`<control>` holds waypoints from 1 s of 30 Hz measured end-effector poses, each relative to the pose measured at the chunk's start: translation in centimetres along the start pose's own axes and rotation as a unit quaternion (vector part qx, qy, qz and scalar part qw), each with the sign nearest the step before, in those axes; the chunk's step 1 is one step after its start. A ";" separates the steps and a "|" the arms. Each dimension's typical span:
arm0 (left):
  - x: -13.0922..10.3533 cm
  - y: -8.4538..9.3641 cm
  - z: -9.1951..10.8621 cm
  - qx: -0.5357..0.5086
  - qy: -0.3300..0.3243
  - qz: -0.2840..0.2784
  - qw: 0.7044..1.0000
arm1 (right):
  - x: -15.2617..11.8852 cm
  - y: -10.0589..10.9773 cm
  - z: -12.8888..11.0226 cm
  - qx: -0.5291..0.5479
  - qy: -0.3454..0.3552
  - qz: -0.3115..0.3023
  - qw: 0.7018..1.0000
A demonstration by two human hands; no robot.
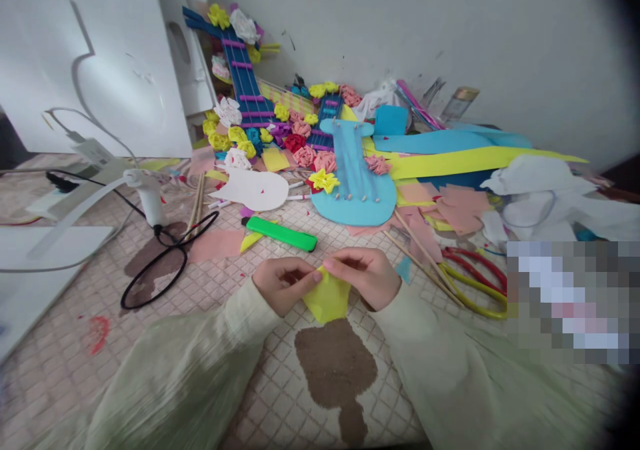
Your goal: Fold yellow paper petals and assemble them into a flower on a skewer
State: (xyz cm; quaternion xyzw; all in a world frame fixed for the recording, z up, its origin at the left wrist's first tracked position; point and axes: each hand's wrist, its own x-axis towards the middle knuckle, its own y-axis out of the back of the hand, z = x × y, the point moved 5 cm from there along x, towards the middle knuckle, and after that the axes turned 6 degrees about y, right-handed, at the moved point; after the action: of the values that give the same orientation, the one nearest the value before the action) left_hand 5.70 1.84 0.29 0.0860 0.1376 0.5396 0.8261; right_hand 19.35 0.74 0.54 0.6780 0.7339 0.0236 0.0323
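Note:
A piece of yellow crepe paper (327, 300) hangs between my two hands, just above the patterned table cover. My left hand (285, 282) pinches its upper left edge between thumb and fingers. From the other side, my right hand (367, 275) grips the top edge, thumb close to the left fingertips. Beyond the left hand lies a bright green marker-like tool (281, 233) with a dark tip. A light blue guitar-shaped cutout (355, 203) with strings and a yellow paper flower (324, 181) stands past the hands. The fingers partly hide the paper's top.
A white glue gun (149, 197) and its black cable (183, 263) lie left. Red- and yellow-handled scissors (477, 297) and wooden sticks (425, 270) lie right. Several paper flowers surround a dark blue guitar neck (245, 83) against the wall. Pink paper squares (460, 207) lie scattered.

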 end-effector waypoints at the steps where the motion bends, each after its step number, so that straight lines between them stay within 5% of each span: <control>1: 0.0 0.0 0.0 0.001 -0.002 0.000 1.000 | 0.0 0.0 0.0 0.001 0.002 0.003 1.000; 7: 0.0 0.0 -0.2 -0.013 -0.012 0.012 1.000 | 0.2 0.3 0.1 0.018 -0.012 0.017 1.000; 13: 0.5 0.4 -0.4 -0.073 0.011 0.005 0.997 | 0.5 -0.1 -0.1 0.035 -0.015 -0.050 0.998; 19: 0.9 0.7 -1.0 -0.116 0.041 0.032 0.992 | 0.8 0.2 0.7 0.026 -0.033 -0.009 0.999; 30: 1.1 0.3 -1.0 -0.049 0.043 0.030 0.997 | 1.2 -0.1 1.7 0.015 -0.004 -0.007 1.000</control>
State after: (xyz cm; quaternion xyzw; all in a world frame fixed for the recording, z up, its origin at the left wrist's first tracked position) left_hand 5.57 2.97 -0.68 0.0264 0.1433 0.5733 0.8063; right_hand 19.26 1.94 -1.15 0.6735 0.7387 0.0102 0.0253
